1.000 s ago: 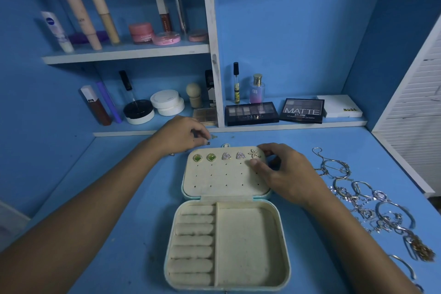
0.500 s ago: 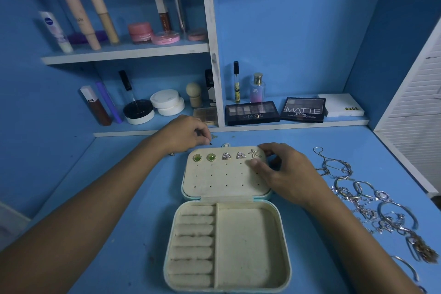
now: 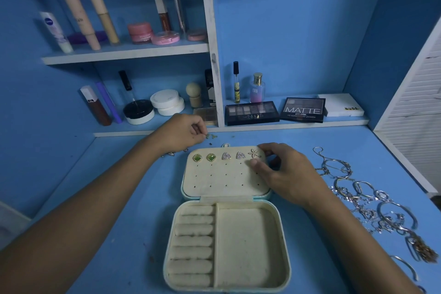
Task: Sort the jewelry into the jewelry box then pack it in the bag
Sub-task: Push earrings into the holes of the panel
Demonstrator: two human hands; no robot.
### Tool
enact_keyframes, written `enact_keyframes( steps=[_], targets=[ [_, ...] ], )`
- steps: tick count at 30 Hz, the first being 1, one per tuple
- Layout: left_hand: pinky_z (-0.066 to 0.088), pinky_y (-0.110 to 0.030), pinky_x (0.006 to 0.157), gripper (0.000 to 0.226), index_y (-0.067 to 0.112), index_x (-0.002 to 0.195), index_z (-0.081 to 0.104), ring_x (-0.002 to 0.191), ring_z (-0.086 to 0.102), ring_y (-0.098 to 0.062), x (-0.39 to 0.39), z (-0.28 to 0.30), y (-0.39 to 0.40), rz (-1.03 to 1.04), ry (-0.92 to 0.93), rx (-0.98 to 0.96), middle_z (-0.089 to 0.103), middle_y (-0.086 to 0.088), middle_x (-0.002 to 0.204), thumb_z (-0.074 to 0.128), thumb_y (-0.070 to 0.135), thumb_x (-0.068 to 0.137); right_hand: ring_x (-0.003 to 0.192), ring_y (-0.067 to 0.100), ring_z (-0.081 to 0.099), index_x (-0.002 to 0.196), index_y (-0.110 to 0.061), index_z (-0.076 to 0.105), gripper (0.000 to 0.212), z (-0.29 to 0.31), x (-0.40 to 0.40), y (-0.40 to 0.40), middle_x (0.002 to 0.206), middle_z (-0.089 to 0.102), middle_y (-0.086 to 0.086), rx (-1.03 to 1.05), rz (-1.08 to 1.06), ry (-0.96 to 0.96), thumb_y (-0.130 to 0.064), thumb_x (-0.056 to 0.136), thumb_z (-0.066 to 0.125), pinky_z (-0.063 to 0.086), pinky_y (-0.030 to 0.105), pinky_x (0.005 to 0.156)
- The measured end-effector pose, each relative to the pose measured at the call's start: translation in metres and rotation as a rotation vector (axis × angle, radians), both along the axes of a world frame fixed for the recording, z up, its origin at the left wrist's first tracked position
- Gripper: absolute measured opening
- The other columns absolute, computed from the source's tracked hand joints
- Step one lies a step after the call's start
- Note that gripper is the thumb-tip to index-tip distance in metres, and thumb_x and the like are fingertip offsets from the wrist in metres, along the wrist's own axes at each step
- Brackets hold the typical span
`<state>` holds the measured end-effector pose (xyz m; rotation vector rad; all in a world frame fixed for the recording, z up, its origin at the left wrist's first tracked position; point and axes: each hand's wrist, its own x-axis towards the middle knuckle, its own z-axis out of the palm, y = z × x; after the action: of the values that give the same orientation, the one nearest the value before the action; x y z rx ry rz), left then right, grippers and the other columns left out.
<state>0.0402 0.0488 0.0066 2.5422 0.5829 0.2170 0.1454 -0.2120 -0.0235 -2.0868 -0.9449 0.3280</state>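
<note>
The cream jewelry box (image 3: pixel 248 243) lies open on the blue desk, its lid panel (image 3: pixel 224 179) flat behind the tray. Two green earrings (image 3: pixel 204 157), two silver triangle earrings (image 3: pixel 233 156) and a star earring (image 3: pixel 254 153) sit in the panel's top row. My right hand (image 3: pixel 284 174) grips the lid's right corner, thumb on the panel below the star earring. My left hand (image 3: pixel 180 135) is behind the lid's left corner, its fingertips pinched at small loose pieces (image 3: pixel 211 136) on the desk. A pile of silver bangles and chains (image 3: pixel 367 200) lies to the right.
Eyeshadow palettes (image 3: pixel 252 112) and perfume bottles (image 3: pixel 257 88) stand on the low shelf behind the box. Cosmetic tubes and jars (image 3: pixel 140 32) fill the upper shelf. A few small earrings (image 3: pixel 171 154) lie under my left wrist. A white slatted panel (image 3: pixel 415 126) borders the desk at right.
My left hand's fingertips have shifted slightly toward the small pieces behind the lid. My right hand has stayed on the lid's right corner.
</note>
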Motion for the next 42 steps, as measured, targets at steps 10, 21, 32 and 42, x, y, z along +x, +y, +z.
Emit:
enact_keyframes(
  steps=[10, 21, 32, 42],
  targets=[
    [0.049, -0.015, 0.068, 0.017, 0.026, 0.092, 0.078, 0.068, 0.061, -0.003, 0.001, 0.006, -0.005, -0.121, 0.035, 0.111, 0.069, 0.012, 0.082, 0.071, 0.012, 0.085, 0.097, 0.009, 0.060, 0.122, -0.029, 0.063, 0.042, 0.000, 0.000, 0.000, 0.111, 0.063, -0.010, -0.003, -0.002, -0.005, -0.054, 0.088, 0.066, 0.051, 0.029, 0.087],
    [0.043, -0.014, 0.068, 0.008, 0.023, 0.093, 0.079, 0.074, 0.058, 0.003, 0.010, 0.008, -0.009, -0.164, 0.119, 0.196, 0.067, 0.013, 0.090, 0.077, 0.022, 0.085, 0.097, 0.009, 0.059, 0.123, -0.029, 0.062, 0.043, 0.001, -0.001, 0.000, 0.112, 0.062, -0.009, -0.008, 0.002, -0.005, -0.054, 0.088, 0.065, 0.050, 0.028, 0.087],
    [0.036, -0.005, 0.056, 0.003, 0.015, 0.092, 0.071, 0.060, 0.052, 0.014, 0.005, 0.010, -0.014, -0.098, 0.029, 0.175, 0.054, 0.017, 0.071, 0.067, 0.015, 0.092, 0.096, 0.009, 0.060, 0.123, -0.030, 0.062, 0.043, 0.002, -0.001, -0.001, 0.112, 0.062, -0.010, -0.001, 0.001, 0.017, -0.055, 0.088, 0.066, 0.052, 0.030, 0.089],
    [0.041, -0.004, 0.059, 0.009, 0.012, 0.086, 0.073, 0.060, 0.055, 0.011, -0.012, 0.028, -0.013, 0.023, -0.080, 0.015, 0.065, 0.011, 0.073, 0.071, 0.005, 0.083, 0.101, 0.006, 0.059, 0.118, -0.037, 0.065, 0.036, 0.005, -0.007, -0.005, 0.106, 0.064, -0.016, 0.165, -0.050, 0.119, -0.046, 0.084, 0.075, 0.050, 0.027, 0.087]
  ],
)
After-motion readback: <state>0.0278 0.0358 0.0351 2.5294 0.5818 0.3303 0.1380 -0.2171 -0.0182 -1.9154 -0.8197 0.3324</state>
